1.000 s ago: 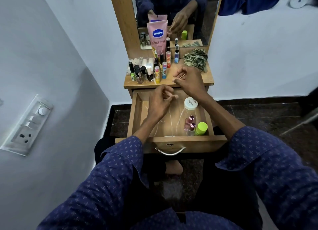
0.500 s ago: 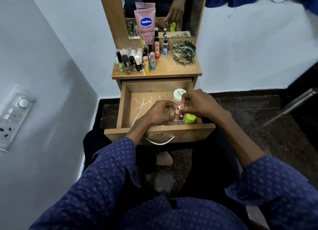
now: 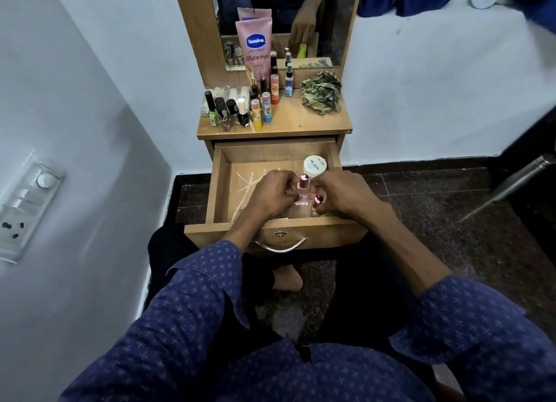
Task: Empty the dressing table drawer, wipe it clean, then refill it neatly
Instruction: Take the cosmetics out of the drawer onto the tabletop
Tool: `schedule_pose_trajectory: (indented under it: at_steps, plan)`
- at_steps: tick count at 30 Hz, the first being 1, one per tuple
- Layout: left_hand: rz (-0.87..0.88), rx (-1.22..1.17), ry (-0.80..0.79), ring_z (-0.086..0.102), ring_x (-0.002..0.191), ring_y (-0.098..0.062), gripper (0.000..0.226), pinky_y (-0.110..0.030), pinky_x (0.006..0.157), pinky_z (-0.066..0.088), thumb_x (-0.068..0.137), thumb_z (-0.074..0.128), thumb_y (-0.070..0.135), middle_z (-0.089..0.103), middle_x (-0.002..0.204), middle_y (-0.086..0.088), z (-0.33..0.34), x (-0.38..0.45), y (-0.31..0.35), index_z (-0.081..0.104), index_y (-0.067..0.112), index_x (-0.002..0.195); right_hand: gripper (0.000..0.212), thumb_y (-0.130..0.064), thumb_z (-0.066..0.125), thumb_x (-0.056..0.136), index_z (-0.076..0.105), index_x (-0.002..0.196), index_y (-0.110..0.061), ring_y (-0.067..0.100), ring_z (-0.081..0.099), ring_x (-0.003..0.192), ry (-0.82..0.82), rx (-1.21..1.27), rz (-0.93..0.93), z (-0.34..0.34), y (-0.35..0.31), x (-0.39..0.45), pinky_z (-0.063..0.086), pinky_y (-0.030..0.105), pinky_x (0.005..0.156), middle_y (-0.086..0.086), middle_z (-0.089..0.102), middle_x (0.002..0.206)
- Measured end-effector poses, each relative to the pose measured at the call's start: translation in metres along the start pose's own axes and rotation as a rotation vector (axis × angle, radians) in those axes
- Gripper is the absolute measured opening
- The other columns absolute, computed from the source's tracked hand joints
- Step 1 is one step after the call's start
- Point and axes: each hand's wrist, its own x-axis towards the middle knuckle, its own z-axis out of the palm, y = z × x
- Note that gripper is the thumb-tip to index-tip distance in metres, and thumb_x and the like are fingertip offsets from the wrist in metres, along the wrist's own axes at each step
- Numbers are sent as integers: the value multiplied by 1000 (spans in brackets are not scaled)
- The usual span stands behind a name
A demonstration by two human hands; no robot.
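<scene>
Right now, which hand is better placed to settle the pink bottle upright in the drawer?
Left. The left hand has its fingers against the pink bottle, while the right hand sits over a second pink-capped bottle nearer the drawer's right side.

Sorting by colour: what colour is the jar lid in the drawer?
White, with small dark print; the jar lid shows in the head view.

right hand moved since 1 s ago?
Yes. The right hand came down off the tabletop edge into the drawer, now beside the pink bottle.
</scene>
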Motion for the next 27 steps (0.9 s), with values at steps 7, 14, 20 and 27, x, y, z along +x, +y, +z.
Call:
schedule_pose_trajectory:
  at_steps: [7, 14, 20, 27]
  plan:
    - [-108, -26, 201, 68, 73, -13, 13, -39, 69, 60, 78, 70, 34, 70, 78, 11, -7, -1, 4, 68, 26, 86, 28, -33, 85, 72, 71, 96, -31, 24, 65, 93, 38, 0, -34, 3, -4, 8, 47, 32, 69, -3, 69, 98]
    - [-38, -148, 586, 63, 75, -6, 33, -33, 66, 58, 93, 70, 52, 67, 87, 6, -34, 11, 24, 66, 20, 94, 32, -34, 80, 74, 63, 101, -33, 20, 66, 88, 290, 172, -82, -49, -3, 29, 54, 38, 69, -8, 71, 93]
    - [-64, -152, 775, 63, 75, -12, 17, -40, 67, 57, 89, 72, 34, 65, 85, 5, -60, 44, 38, 62, 20, 91, 38, -25, 84, 77, 65, 110, -24, 15, 67, 83, 458, 342, -84, -92, -3, 74, 56, 34, 72, -8, 69, 93]
    - [-136, -89, 770, 65, 75, -10, 15, -35, 69, 60, 92, 79, 31, 69, 86, 4, -60, 73, 36, 70, 19, 90, 44, -19, 86, 79, 59, 115, -21, 20, 66, 95, 531, 414, -57, -94, 0, 144, 59, 43, 79, 1, 69, 107]
